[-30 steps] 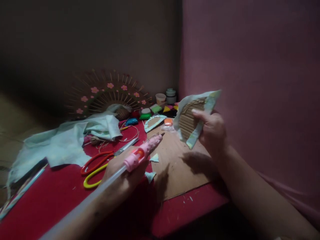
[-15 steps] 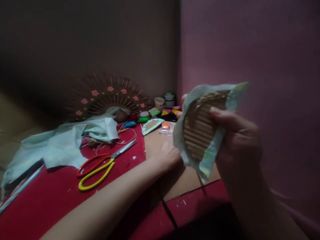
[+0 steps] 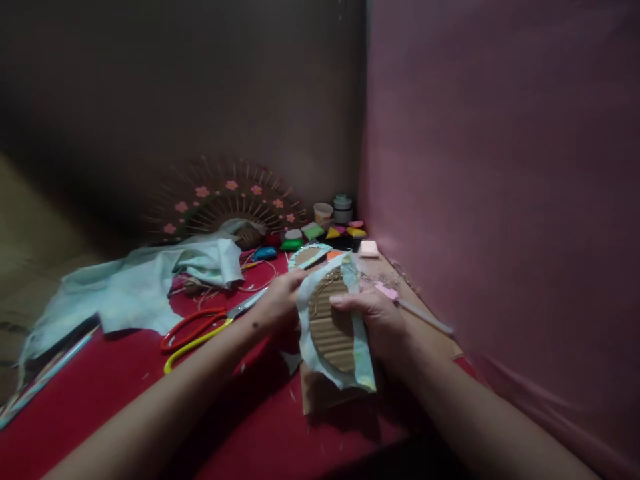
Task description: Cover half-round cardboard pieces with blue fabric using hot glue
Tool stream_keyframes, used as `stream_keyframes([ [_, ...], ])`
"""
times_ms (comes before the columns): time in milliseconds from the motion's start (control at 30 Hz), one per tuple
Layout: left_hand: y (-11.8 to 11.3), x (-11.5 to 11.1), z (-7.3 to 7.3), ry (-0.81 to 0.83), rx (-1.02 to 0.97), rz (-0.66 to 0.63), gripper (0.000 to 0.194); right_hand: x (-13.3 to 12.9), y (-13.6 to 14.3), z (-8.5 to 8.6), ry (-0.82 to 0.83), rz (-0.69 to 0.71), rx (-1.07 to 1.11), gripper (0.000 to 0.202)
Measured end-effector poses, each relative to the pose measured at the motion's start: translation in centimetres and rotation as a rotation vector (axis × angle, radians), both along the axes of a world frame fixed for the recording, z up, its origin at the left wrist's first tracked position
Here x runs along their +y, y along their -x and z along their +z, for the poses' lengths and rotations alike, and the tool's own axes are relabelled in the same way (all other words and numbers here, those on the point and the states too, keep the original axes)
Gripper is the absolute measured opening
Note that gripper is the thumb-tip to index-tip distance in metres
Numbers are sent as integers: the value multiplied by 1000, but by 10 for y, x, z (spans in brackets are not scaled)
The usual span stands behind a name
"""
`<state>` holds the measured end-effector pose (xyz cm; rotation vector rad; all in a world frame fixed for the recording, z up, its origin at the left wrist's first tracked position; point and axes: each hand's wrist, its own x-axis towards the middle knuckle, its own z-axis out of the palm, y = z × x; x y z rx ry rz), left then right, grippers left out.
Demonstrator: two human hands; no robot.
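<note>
The right hand (image 3: 380, 320) grips a round piece of ribbed cardboard (image 3: 331, 323) wrapped in pale green cloth, its thumb pressed flat across the cardboard's upper right part and the other fingers curled behind it. The left hand (image 3: 283, 300) closes on the cloth edge at the piece's upper left, fingers pinched against it. The piece is held low over a brown board (image 3: 325, 393) lying on the red table (image 3: 100, 393), near the middle of the scene and close to the pink wall on the right.

Just left of the left hand lie scissors (image 3: 200, 330) with one red and one yellow handle (blades pointing toward the hand). Farther left is a heap of pale green cloth (image 3: 145, 283). At the far side stands a brown fan (image 3: 225, 200) with pink flowers, and right of it small coloured blocks (image 3: 313, 232), a cup (image 3: 323, 212) and a jar (image 3: 343, 207). A pink glue gun (image 3: 395, 297) lies right of the right hand, near the wall.
</note>
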<state>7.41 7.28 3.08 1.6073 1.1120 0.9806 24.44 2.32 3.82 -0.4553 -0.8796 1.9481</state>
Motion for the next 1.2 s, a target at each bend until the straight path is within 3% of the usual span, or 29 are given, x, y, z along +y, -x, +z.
stream_keyframes([
  [133,32,-10,20,129,-152,16,48,-7,9,-6,0,219,-124,25],
  [233,34,-23,30,294,-290,-140,51,-9,17,-11,47,274,-216,26],
  [300,30,-30,32,334,-300,-173,45,-9,21,-13,65,261,-296,27],
  [533,27,-31,25,227,-113,-60,33,-7,25,-14,102,232,-437,30],
  [667,26,-33,30,176,-46,-28,25,-6,25,-16,130,220,-432,27],
  [767,22,-38,34,15,100,16,21,-5,24,-18,162,221,-408,23],
  [900,20,-42,29,-411,283,53,19,-4,24,-17,182,220,-397,21],
  [1067,23,-39,15,-925,440,-3,21,-5,24,-13,266,206,-411,21],
  [1200,25,-37,12,-1129,559,-81,22,-4,24,-12,296,220,-419,20],
])
